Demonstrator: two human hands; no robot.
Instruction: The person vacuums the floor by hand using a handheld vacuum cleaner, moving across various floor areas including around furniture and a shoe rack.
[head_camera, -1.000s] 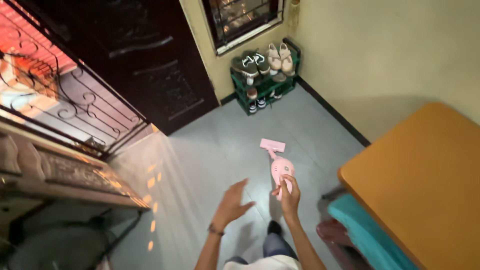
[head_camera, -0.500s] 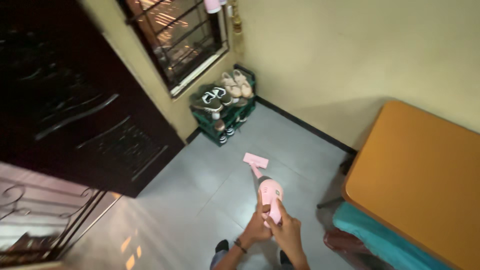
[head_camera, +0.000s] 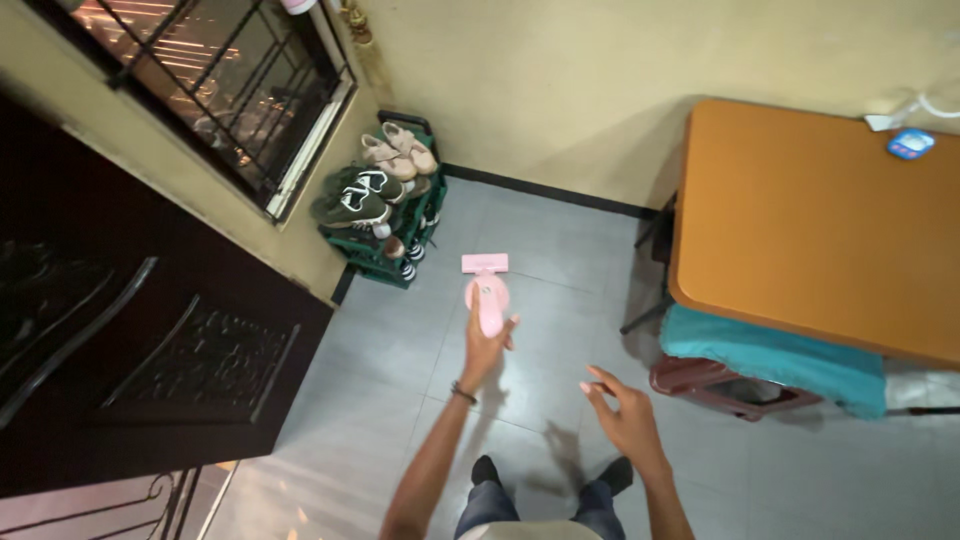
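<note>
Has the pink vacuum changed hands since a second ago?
Yes. The left hand now grips the pink vacuum, whose head sits nearer the shoe rack; the right hand hangs free.

Indoor light is moderate and warm. Soft shadows fall on the grey tiled floor (head_camera: 560, 240) beneath the orange table (head_camera: 800, 220) and under both arms. The dark door (head_camera: 120, 340) is underexposed. Wide-angle distortion bends the edges; slight motion blur softens detail.

Small blue-white packet (head_camera: 910, 144) at orange table (head_camera: 800, 220) far corner.
</note>
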